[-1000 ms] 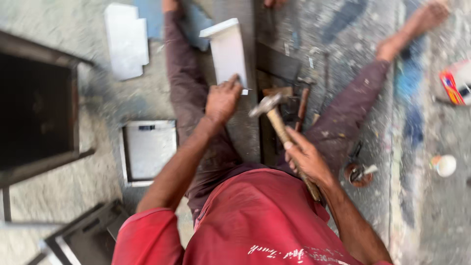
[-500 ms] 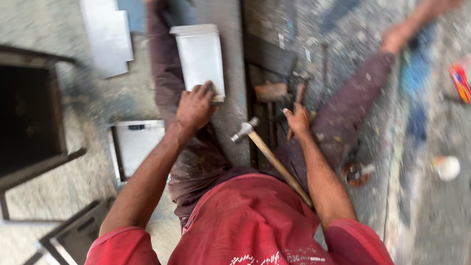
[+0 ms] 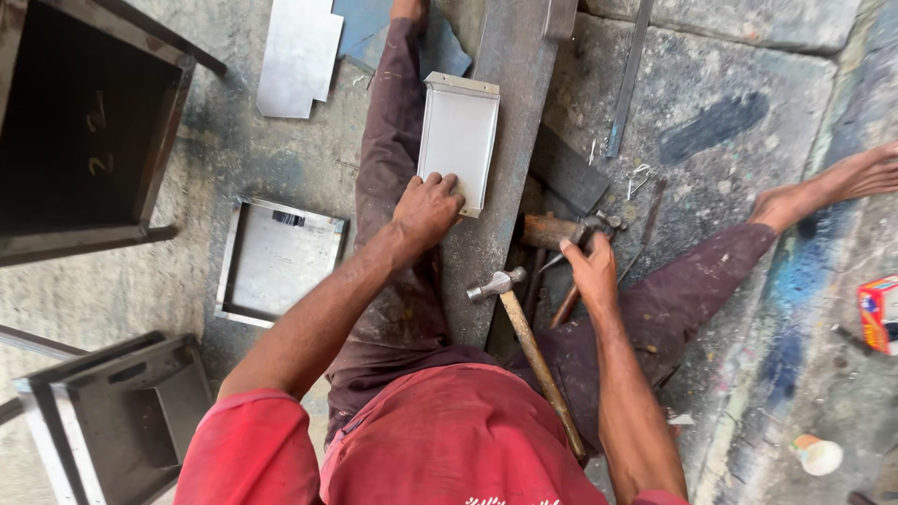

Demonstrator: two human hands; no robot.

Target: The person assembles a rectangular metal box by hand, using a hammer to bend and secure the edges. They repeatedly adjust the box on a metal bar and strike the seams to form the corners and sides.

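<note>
Concrete floor: left hand (image 3: 426, 210) presses folded metal tray (image 3: 458, 140) with flat fingers; right hand (image 3: 589, 266) grasps tools (image 3: 552, 229).

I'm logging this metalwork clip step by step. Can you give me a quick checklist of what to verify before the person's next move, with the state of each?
1. Left hand pins the folded sheet-metal tray at its near edge: ok.
2. Tray lies flat on the steel beam: ok.
3. Right hand has a tool: cannot tell; it reaches into the tools beside the beam, grip hidden.
4. Hammer in hand: not ok; it lies loose against the lap.
5. Left fingers off the tray's face: not ok; they rest on it.
6. Legs off the beam: ok.
</note>
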